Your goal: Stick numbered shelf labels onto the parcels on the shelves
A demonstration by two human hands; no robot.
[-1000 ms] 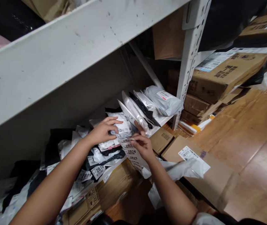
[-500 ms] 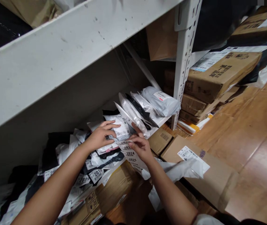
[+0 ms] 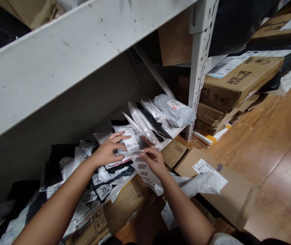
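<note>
Two hands have hardly moved in the last second, both low and left of the white shelf post (image 3: 198,68).
Left hand (image 3: 107,151) still lies spread on the grey mailer bag (image 3: 131,137). Right hand (image 3: 153,160) pinches the top of the numbered label strip (image 3: 141,166) at the bag's lower edge, so the work there stands as before. Fingers hide the contact, and the top number is unreadable.

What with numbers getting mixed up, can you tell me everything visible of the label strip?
The strip is a white, paper-like band of stacked labels printed in black; 2024 and 2025 read clearly, others are covered or blurred. It hangs slanted from the parcel pile down in front of a cardboard box. The right hand pinches its upper part; the left hand, lying on a white bag, reaches toward its top end.
</note>
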